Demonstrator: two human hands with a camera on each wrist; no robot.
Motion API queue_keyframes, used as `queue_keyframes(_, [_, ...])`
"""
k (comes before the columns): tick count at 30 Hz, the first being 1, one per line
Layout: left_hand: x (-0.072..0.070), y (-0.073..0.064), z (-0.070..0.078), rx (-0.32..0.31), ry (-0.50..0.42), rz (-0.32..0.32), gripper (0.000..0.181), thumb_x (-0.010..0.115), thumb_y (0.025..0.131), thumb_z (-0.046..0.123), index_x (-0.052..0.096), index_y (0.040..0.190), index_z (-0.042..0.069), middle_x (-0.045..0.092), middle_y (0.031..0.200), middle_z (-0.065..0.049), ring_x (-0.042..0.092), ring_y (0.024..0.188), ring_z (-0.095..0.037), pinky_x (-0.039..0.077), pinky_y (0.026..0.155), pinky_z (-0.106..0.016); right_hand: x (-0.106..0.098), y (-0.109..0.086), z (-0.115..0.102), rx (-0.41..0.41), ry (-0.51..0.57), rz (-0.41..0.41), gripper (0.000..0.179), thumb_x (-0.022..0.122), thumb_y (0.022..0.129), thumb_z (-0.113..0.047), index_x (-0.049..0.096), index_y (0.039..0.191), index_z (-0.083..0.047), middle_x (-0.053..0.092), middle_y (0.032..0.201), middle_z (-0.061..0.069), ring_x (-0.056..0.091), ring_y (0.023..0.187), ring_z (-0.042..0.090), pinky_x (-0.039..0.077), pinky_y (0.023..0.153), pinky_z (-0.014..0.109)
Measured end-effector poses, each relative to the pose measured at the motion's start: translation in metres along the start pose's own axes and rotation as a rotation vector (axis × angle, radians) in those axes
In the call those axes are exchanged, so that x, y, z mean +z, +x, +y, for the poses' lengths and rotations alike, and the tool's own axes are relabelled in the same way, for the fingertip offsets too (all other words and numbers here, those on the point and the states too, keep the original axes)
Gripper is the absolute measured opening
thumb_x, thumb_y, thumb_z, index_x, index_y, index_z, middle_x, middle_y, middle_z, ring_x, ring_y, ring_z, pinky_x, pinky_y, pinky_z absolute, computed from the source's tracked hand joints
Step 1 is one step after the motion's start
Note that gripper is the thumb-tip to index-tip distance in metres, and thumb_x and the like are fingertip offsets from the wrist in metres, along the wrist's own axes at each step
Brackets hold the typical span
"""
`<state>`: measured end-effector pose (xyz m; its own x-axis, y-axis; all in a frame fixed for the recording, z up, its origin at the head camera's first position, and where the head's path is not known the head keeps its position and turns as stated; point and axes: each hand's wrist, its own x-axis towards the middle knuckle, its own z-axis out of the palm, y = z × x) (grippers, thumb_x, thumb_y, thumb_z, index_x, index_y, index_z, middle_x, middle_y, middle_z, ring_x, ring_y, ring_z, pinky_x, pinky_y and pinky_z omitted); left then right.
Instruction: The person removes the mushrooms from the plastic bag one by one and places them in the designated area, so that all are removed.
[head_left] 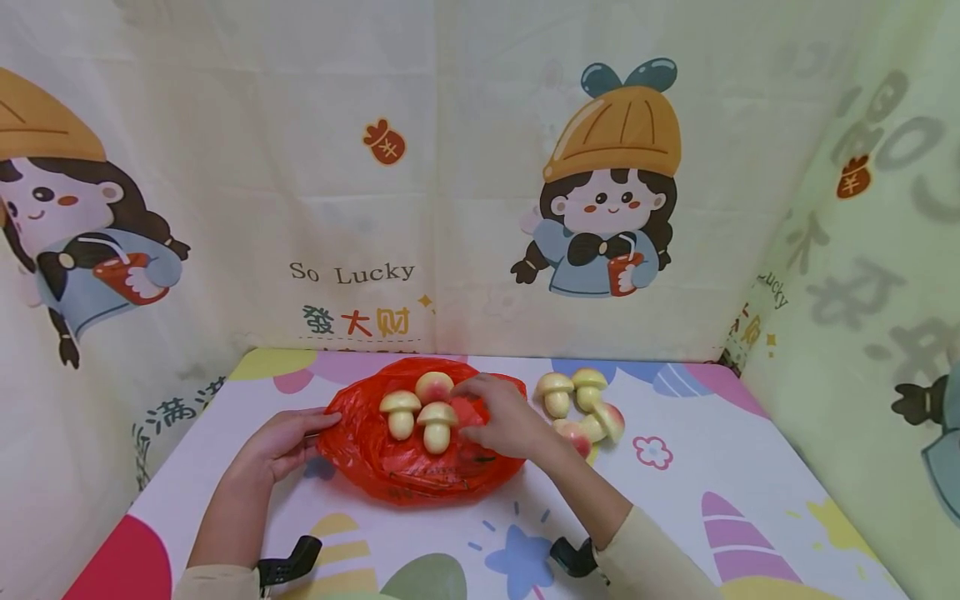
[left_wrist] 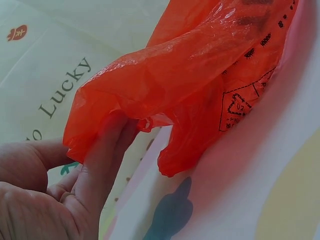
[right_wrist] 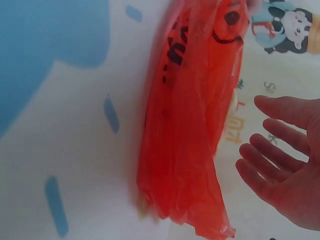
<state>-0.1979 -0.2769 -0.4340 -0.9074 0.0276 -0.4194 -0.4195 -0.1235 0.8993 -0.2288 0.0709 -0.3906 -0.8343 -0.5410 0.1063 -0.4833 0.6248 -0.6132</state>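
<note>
A red plastic bag (head_left: pixel 356 454) lies spread open on the table, with its rim standing up around three toy mushrooms. Two of these, a front mushroom (head_left: pixel 437 427) and a left mushroom (head_left: pixel 401 414), show pale caps and stems; the rear mushroom (head_left: pixel 434 387) has a pink blush. My left hand (head_left: pixel 281 446) pinches the bag's left rim between thumb and fingers, as the left wrist view shows from close by. Over the bag's right side is my right hand (head_left: pixel 504 417), fingers spread and nothing in its grasp. In the right wrist view its fingers (right_wrist: pixel 267 162) are apart from the red plastic.
Right of the bag, several more toy mushrooms (head_left: pixel 556 393) lie in a loose cluster on the table. The patterned tabletop (head_left: pixel 645 517) ends at a printed cloth backdrop (head_left: pixel 480 250), with more cloth along both sides.
</note>
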Motion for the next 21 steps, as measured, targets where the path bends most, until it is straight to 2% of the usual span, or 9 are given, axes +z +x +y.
queue_keyframes(4, [0.001, 0.0, 0.0, 0.0, 0.002, -0.001, 0.068, 0.065, 0.104, 0.022, 0.035, 0.159, -0.003, 0.076, 0.1, 0.001, 0.077, 0.087, -0.015, 0.064, 0.083, -0.028, 0.005, 0.004, -0.001, -0.039, -0.007, -0.008, 0.051, 0.082, 0.089, -0.012, 0.065, 0.137, -0.011, 0.066, 0.133, 0.01, 0.061, 0.124, 0.031, 0.059, 0.098, 0.047])
queue_keyframes(7, [0.001, 0.001, -0.001, 0.001, 0.003, 0.002, 0.068, 0.066, 0.104, 0.022, 0.035, 0.159, -0.002, 0.076, 0.1, 0.001, 0.077, 0.088, -0.015, 0.064, 0.083, -0.029, 0.01, 0.008, -0.002, -0.054, -0.027, -0.014, 0.054, 0.082, 0.089, -0.014, 0.064, 0.139, -0.012, 0.065, 0.134, 0.009, 0.06, 0.126, 0.03, 0.059, 0.099, 0.046])
queue_keyframes(14, [0.001, 0.002, -0.002, 0.001, 0.008, 0.005, 0.069, 0.067, 0.103, 0.023, 0.036, 0.159, -0.002, 0.076, 0.1, 0.001, 0.077, 0.088, -0.015, 0.064, 0.083, -0.028, 0.022, 0.015, -0.005, -0.013, -0.06, -0.042, 0.06, 0.084, 0.087, -0.019, 0.062, 0.143, -0.018, 0.062, 0.139, 0.003, 0.054, 0.132, 0.025, 0.061, 0.097, 0.041])
queue_keyframes(21, [0.001, 0.002, -0.001, 0.007, 0.012, 0.0, 0.068, 0.066, 0.104, 0.022, 0.036, 0.159, -0.003, 0.076, 0.101, 0.001, 0.077, 0.088, -0.015, 0.064, 0.083, -0.028, 0.03, 0.019, -0.006, 0.022, -0.079, -0.056, 0.068, 0.087, 0.084, -0.022, 0.06, 0.146, -0.02, 0.059, 0.144, 0.003, 0.05, 0.137, 0.025, 0.062, 0.093, 0.039])
